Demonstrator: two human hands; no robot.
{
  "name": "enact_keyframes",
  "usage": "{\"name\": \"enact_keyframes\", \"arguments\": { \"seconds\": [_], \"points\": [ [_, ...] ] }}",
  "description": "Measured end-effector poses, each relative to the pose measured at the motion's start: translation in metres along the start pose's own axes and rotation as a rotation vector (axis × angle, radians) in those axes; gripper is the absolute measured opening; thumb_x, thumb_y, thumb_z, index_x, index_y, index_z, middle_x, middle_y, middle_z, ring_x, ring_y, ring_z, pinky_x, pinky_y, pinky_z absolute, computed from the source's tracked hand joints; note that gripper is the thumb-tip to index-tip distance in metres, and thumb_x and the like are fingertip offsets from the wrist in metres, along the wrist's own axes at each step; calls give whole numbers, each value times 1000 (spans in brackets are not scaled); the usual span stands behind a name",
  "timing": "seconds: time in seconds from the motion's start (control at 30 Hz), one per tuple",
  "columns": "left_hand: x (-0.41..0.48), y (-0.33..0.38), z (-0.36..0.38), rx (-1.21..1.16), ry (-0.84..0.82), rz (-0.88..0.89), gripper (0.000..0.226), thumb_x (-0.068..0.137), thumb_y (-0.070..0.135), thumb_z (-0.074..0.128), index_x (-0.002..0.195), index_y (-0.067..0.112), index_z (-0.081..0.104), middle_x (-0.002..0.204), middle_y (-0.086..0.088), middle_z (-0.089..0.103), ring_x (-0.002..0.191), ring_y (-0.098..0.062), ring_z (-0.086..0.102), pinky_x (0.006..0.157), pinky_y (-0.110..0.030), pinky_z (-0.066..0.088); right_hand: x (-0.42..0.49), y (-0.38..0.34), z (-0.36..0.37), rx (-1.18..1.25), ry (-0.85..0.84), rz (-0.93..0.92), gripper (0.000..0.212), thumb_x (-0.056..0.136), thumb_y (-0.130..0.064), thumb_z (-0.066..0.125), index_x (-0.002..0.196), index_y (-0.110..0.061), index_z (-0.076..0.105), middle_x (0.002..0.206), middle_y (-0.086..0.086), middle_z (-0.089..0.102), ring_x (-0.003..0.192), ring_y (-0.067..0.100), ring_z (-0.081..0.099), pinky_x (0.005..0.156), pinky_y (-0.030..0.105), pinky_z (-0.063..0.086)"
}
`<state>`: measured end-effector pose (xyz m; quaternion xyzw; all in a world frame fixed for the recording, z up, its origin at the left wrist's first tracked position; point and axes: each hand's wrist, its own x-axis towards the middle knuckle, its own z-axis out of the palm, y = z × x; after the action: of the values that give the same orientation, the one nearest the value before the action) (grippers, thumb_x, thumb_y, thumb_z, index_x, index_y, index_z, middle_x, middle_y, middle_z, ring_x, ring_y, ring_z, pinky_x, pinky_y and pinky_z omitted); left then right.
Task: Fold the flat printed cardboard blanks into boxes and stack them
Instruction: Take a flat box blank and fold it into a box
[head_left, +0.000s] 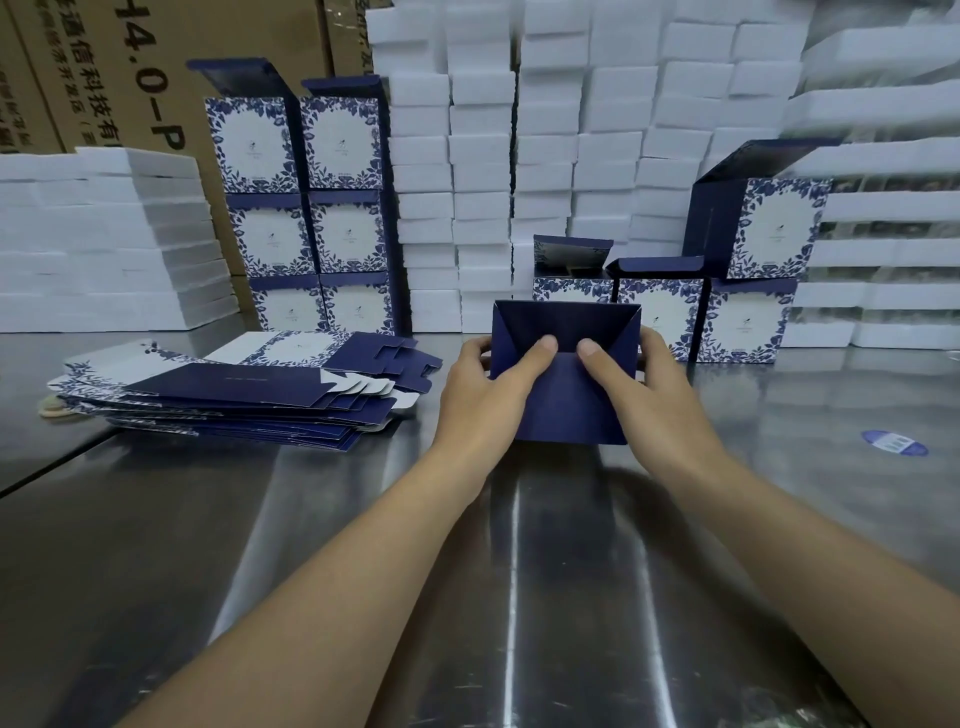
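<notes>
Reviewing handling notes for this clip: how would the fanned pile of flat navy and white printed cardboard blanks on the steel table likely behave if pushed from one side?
The pile of flat navy and white printed cardboard blanks already lies fanned and uneven, so it would probably shear, top sheets sliding first. The shiny steel table looks slick, so the whole pile may skate. The thin sheets likely flex.

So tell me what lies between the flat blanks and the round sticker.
In the head view, the half-folded box, gripped by the left hand and right hand, sits between the blanks and sticker.

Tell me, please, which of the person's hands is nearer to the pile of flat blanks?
Left. The left hand holds the box's side facing the pile of flat blanks; the right hand holds the far side.
</notes>
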<state>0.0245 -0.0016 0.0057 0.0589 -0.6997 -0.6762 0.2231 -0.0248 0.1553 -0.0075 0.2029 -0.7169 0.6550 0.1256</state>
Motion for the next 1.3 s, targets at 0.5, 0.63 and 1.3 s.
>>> {"name": "enact_keyframes", "arguments": {
  "seconds": [0.5, 0.63, 1.3],
  "points": [
    [-4, 7, 1, -82, -140, -5, 99, 77, 25, 71, 156, 62, 26, 159, 16, 50, 144, -19, 51, 121, -49, 39, -4, -1, -1, 20, -172, -56, 40, 100, -19, 69, 138, -28, 59, 124, -17, 74, 115, 1, 69, 88, 13, 52],
    [0, 0, 3, -65, -109, 86, 84, 91, 1, 65, 158, 44, 38, 135, 18, 69, 115, 0, 69, 93, -22, 57, -5, -2, 0, 20, -119, -92, 41, 101, -14, 69, 139, -24, 59, 125, -13, 74, 114, 2, 70, 88, 15, 53],
    [-5, 9, 2, -188, -76, 99, 34, 100, 23, 65, 133, 35, 65, 119, 10, 78, 113, -16, 74, 107, -47, 55, -6, -6, 2, -24, -47, -140, 47, 98, -44, 71, 142, -36, 59, 132, -19, 69, 119, -3, 63, 95, 17, 51]
  ]
}}
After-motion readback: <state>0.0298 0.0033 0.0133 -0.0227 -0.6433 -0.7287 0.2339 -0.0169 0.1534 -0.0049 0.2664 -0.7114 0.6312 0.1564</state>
